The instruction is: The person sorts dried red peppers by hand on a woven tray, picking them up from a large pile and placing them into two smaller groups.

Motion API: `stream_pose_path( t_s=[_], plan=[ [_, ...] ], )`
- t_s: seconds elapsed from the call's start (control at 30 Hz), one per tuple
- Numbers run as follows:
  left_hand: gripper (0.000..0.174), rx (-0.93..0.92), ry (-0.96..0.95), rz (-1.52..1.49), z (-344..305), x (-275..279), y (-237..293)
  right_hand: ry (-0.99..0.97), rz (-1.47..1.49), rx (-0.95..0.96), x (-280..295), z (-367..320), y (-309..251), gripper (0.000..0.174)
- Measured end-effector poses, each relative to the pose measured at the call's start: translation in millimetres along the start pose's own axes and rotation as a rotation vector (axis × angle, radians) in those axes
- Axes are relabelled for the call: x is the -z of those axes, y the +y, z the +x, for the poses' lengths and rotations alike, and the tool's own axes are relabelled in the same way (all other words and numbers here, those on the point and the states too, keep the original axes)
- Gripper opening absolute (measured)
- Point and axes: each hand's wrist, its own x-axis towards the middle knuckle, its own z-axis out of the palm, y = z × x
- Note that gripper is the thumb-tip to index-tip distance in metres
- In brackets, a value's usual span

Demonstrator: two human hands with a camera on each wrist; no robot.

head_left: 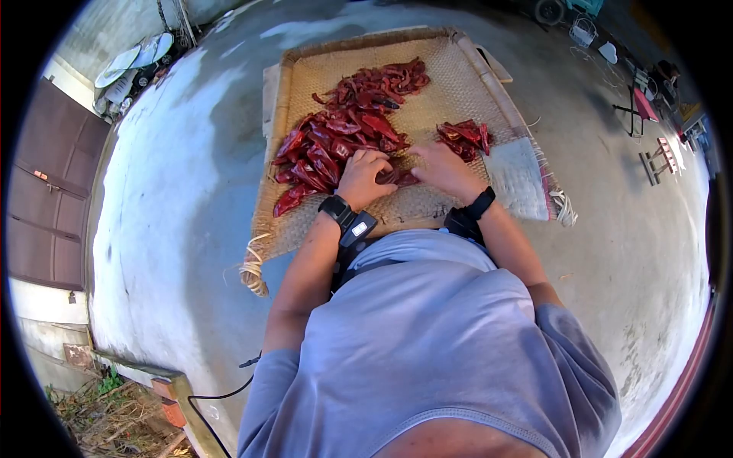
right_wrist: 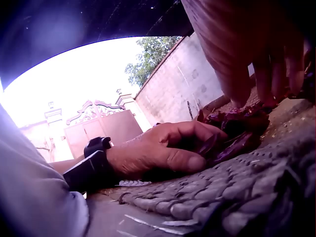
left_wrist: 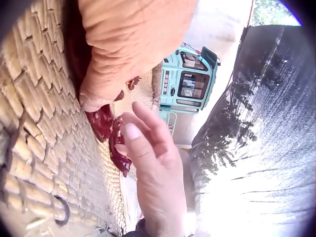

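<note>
Shiny red peppers (head_left: 324,156) lie in a large pile on a woven tray (head_left: 450,61). At the pile's near right edge, my left hand (head_left: 363,179) curls its fingers round a dark red pepper (right_wrist: 210,144), thumb low by the weave in the right wrist view. Just to its right is my right hand (head_left: 450,172), fingers relaxed and pointing toward the left hand. The left wrist view has the right hand (left_wrist: 160,170) beside a pepper (left_wrist: 118,148), with no clear grip on it. The left hand (left_wrist: 133,39) partly hides the peppers there.
A smaller pepper cluster (head_left: 463,140) lies right of the hands, and a darker heap (head_left: 382,82) toward the tray's far side. A pale cloth (head_left: 515,179) covers the tray's right part. Twisted ties (head_left: 254,276) stick out at its near left corner.
</note>
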Motion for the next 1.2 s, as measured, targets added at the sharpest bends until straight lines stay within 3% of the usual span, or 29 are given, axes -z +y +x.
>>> stream_pose_path(
  t_s=[0.07,0.27,0.47,0.57,0.77,0.87,0.97,1.1,1.17,1.2],
  plan=[
    [0.039,-0.002,0.039,-0.05,0,-3,-3,-0.158,0.057,0.043,1,2,-11,0.028],
    [0.037,0.052,0.12,-0.113,1,-8,-6,-0.203,0.351,-0.165,-5,1,-6,0.023],
    [0.03,0.065,0.115,-0.106,2,-6,-6,-0.049,0.467,-0.175,-6,0,4,0.021],
    [0.024,0.064,0.11,-0.113,3,-9,-9,-0.155,0.379,-0.149,-7,-1,11,0.022],
    [0.015,0.177,0.186,-0.37,2,-9,-5,-0.217,0.836,-0.496,11,0,-7,0.022],
    [0.013,0.201,0.199,-0.358,2,-8,-5,-0.044,0.703,-0.459,4,-2,17,0.023],
    [0.012,0.274,0.265,-0.651,4,-8,0,0.258,0.808,-0.434,10,-1,28,0.023],
    [0.012,0.34,0.354,-0.717,5,-1,1,0.606,0.732,-0.558,19,-5,35,0.023],
    [0.012,0.334,0.413,-0.739,4,-2,0,0.602,0.349,-0.482,9,-9,66,0.027],
    [0.012,0.335,0.417,-0.747,4,-1,1,0.597,0.127,-0.448,16,-10,53,0.029]
  ],
)
